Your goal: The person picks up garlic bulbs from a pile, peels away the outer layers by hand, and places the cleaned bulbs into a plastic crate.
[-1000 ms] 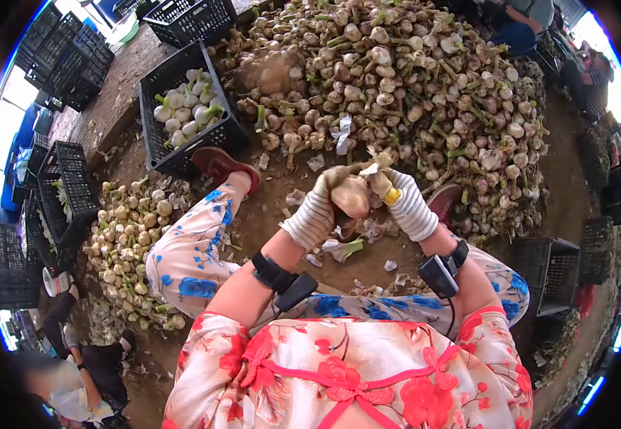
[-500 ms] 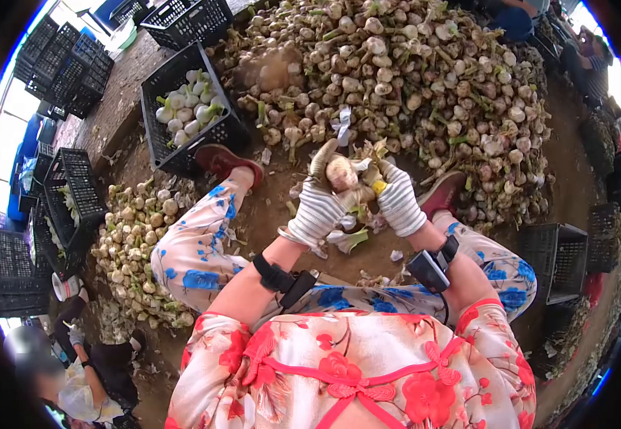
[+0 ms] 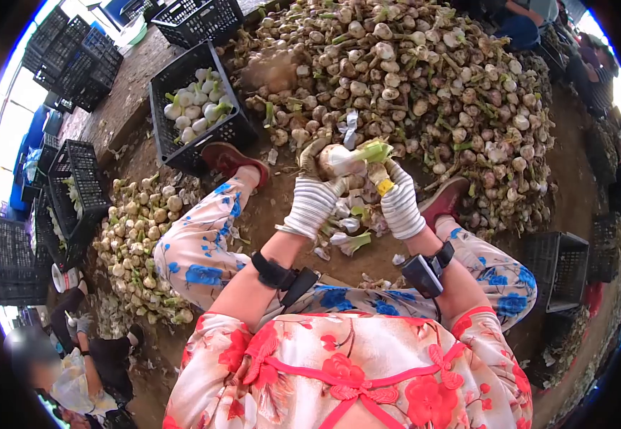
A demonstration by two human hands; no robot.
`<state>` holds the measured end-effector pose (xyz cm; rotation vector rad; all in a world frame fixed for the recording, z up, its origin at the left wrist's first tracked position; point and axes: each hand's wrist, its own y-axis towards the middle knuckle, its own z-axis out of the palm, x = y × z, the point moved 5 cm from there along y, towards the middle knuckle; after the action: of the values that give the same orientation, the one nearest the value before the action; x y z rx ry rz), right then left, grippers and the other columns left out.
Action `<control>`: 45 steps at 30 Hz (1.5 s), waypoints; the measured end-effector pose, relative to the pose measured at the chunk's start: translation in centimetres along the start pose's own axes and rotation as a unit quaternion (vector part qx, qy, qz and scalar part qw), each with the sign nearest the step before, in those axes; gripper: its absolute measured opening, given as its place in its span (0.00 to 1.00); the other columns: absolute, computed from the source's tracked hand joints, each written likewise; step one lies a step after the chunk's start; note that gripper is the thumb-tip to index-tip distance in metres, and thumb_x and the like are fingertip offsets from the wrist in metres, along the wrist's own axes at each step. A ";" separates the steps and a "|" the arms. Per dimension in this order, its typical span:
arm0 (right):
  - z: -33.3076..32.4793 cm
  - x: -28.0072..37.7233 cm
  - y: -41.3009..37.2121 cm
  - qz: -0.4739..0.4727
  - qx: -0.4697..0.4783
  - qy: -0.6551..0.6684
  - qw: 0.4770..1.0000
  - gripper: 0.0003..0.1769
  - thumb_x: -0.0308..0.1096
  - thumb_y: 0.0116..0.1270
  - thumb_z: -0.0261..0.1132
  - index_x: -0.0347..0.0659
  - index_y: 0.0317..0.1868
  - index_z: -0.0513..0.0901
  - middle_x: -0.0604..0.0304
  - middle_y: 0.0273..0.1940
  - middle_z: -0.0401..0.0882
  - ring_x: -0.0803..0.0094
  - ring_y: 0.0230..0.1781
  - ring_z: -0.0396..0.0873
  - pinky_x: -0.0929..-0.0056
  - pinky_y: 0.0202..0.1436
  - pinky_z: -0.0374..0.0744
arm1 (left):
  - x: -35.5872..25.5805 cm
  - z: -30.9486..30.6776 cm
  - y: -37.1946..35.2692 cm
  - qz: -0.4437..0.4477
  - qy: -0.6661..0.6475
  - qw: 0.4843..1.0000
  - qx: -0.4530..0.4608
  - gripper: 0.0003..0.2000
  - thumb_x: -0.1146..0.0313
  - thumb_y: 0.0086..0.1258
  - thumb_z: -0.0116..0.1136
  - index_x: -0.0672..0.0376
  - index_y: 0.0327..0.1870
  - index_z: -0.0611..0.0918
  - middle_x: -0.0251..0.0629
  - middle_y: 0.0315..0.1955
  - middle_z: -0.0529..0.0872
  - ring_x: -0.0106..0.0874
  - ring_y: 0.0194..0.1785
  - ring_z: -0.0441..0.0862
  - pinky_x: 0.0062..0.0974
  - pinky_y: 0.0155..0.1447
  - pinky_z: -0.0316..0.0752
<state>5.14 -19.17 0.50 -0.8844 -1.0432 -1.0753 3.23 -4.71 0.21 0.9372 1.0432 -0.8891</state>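
My left hand [image 3: 313, 193], in a striped white glove with soiled fingers, is closed around the root side of a garlic bulb [image 3: 335, 161]. The bulb is pale, and its green cut stem [image 3: 373, 150] points right. My right hand [image 3: 398, 201], gloved alike with a yellow band on one finger, is closed at the stem side, thumb and fingers against the loose outer skin. Whether it also holds a small tool is hidden. Peeled skins and stem scraps [image 3: 351, 242] lie on the ground just below both hands.
A large heap of unpeeled garlic [image 3: 425, 86] rises ahead. At the left front stands a black crate [image 3: 175, 146] holding cleaned white bulbs. A smaller garlic pile [image 3: 135, 250] lies by my left knee. Another black crate [image 3: 557, 268] is at right. A person [image 3: 85, 372] sits at lower left.
The bulb has turned so its green stem shows to the right, and more of its outer skin is off. Both hands have shifted slightly while staying at the bulb.
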 end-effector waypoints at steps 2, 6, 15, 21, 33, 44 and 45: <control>0.7 0.9 -0.4 -0.063 0.014 -0.026 0.998 0.16 0.29 0.64 0.57 0.30 0.50 0.72 0.65 0.38 0.76 0.84 0.35 0.71 0.84 0.37 0.72 | 1.2 -1.3 0.7 -0.003 0.012 0.999 0.029 0.28 0.77 0.48 0.68 0.61 0.51 0.68 0.39 0.43 0.76 0.29 0.43 0.77 0.25 0.44 0.78; 0.0 0.8 0.5 -0.075 0.042 -0.097 0.992 0.13 0.29 0.64 0.57 0.30 0.47 0.74 0.65 0.35 0.76 0.85 0.34 0.70 0.85 0.36 0.72 | -1.1 -1.9 1.5 -0.186 0.005 0.975 0.123 0.27 0.73 0.47 0.68 0.63 0.50 0.71 0.38 0.41 0.78 0.27 0.43 0.75 0.24 0.48 0.74; -0.4 3.1 2.9 -0.063 0.047 -0.023 0.997 0.12 0.32 0.64 0.58 0.35 0.45 0.75 0.66 0.35 0.77 0.84 0.31 0.73 0.85 0.34 0.73 | -4.2 0.9 -0.8 -0.251 -0.170 0.924 0.233 0.29 0.72 0.46 0.64 0.61 0.54 0.70 0.37 0.40 0.78 0.27 0.39 0.78 0.24 0.37 0.77; -1.5 1.3 2.1 0.031 0.013 0.085 0.996 0.12 0.31 0.63 0.59 0.35 0.45 0.75 0.62 0.34 0.78 0.79 0.28 0.77 0.80 0.29 0.76 | -3.0 -0.1 -0.1 -0.281 -0.193 0.900 0.273 0.27 0.65 0.54 0.57 0.63 0.57 0.68 0.38 0.46 0.77 0.28 0.46 0.76 0.25 0.46 0.76; 0.3 1.2 1.0 -0.105 0.028 -0.232 0.967 0.09 0.24 0.57 0.56 0.32 0.38 0.77 0.52 0.28 0.78 0.69 0.25 0.74 0.75 0.33 0.74 | -2.4 -3.8 2.5 -0.161 -0.011 0.987 -0.017 0.07 0.74 0.57 0.60 0.64 0.36 0.81 0.34 0.30 0.83 0.22 0.30 0.77 0.19 0.36 0.73; -2.0 -4.3 0.9 0.026 0.197 -0.229 0.953 0.24 0.34 0.57 0.64 0.33 0.53 0.70 0.55 0.43 0.77 0.75 0.41 0.74 0.77 0.46 0.73 | 2.6 -4.1 3.1 -0.361 -0.438 0.822 -0.039 0.11 0.60 0.65 0.51 0.57 0.41 0.78 0.38 0.36 0.82 0.36 0.40 0.80 0.40 0.38 0.80; -0.8 -2.2 1.1 0.020 0.170 -0.192 0.966 0.25 0.31 0.58 0.64 0.34 0.55 0.68 0.58 0.44 0.75 0.77 0.42 0.73 0.78 0.48 0.73 | 2.6 -3.8 2.7 -0.363 -0.448 0.817 -0.011 0.12 0.58 0.66 0.50 0.56 0.40 0.78 0.38 0.36 0.82 0.36 0.39 0.80 0.39 0.37 0.79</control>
<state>6.09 -19.09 -1.94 -0.8428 -1.4753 -0.6728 5.21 -0.61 -2.60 -0.0288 0.5340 -1.7218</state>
